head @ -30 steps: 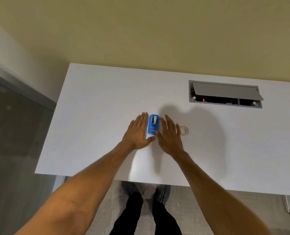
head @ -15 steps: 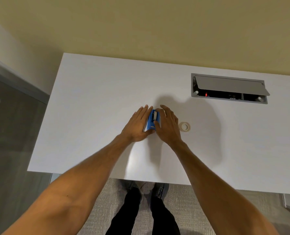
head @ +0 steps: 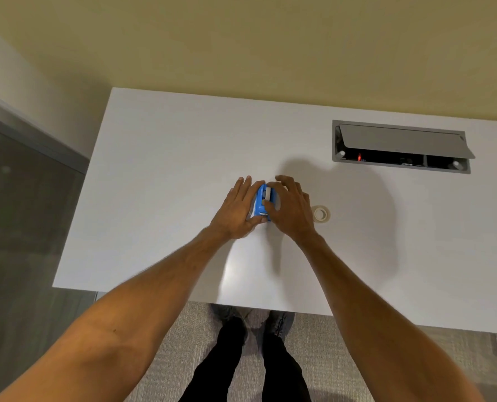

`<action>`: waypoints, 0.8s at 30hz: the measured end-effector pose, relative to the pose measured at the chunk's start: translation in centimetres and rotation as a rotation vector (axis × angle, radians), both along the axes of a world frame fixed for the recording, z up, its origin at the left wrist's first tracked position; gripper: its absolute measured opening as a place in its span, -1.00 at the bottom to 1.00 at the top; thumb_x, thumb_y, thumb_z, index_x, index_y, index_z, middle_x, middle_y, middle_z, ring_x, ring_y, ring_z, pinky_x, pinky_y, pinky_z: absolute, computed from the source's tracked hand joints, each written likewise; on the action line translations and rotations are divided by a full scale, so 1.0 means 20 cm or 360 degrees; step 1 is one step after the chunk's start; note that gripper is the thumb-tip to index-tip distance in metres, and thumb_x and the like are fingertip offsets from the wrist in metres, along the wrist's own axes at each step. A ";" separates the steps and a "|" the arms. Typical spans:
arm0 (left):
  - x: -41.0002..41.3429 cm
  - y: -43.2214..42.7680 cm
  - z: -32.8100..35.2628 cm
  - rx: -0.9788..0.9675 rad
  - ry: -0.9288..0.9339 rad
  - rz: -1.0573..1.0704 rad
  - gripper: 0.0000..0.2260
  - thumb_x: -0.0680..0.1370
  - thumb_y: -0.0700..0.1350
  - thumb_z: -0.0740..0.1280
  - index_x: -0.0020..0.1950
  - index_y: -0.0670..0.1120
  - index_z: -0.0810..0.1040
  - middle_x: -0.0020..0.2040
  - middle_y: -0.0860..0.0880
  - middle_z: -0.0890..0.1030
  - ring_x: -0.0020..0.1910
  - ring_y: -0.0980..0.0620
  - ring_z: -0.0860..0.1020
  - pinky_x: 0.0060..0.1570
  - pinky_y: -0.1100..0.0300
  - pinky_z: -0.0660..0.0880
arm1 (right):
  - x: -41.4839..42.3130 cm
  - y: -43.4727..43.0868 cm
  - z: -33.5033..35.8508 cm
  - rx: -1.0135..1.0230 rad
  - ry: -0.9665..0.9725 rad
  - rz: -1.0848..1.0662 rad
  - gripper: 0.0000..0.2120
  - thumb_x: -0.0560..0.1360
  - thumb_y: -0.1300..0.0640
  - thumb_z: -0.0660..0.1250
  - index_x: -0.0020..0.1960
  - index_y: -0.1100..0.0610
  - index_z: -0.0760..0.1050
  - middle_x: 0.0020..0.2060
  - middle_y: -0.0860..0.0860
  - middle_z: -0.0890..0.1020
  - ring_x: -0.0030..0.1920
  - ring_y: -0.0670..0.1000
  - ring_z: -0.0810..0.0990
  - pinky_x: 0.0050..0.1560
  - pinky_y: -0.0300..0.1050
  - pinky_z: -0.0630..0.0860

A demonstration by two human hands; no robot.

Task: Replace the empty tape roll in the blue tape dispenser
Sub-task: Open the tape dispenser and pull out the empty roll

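The small blue tape dispenser (head: 261, 202) stands on the white desk (head: 160, 175) between my two hands, with a pale roll core showing at its top. My left hand (head: 235, 211) presses flat against its left side, thumb under its near end. My right hand (head: 289, 208) curls over its right side, with fingertips on the top and the near face. A fresh roll of clear tape (head: 321, 213) lies flat on the desk just right of my right hand, untouched.
An open grey cable hatch (head: 401, 146) is set into the desk at the back right, a red light inside. The desk's near edge runs above my shoes (head: 253, 317). A glass partition (head: 18, 227) stands at the left.
Both hands have closed in from beside the dispenser until they hold it. The fingers of my right hand have curled over its top. The tape roll has not moved.
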State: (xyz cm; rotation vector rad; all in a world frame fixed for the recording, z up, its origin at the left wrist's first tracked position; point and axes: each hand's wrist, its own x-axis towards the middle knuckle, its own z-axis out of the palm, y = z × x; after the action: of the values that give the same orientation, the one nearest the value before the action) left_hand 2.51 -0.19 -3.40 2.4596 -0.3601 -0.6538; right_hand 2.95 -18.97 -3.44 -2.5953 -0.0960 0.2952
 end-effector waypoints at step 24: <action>-0.01 -0.03 0.03 0.0103 0.0142 0.0025 0.43 0.08 0.80 -0.42 0.81 0.02 -0.13 0.81 -0.16 -0.16 0.80 -0.20 -0.21 0.76 -0.19 -0.19 | 0.04 0.01 0.04 -0.0077 -0.0075 0.0039 -0.56 0.66 -0.06 0.41 0.46 0.11 0.49 0.50 0.09 0.49 0.42 0.12 0.53 0.39 0.04 0.47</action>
State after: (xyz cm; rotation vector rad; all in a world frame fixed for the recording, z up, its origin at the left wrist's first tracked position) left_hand 2.23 -0.72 -2.79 2.4819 -0.2890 -0.7768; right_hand 3.74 -18.77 -2.67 -2.6515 -0.1389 0.2479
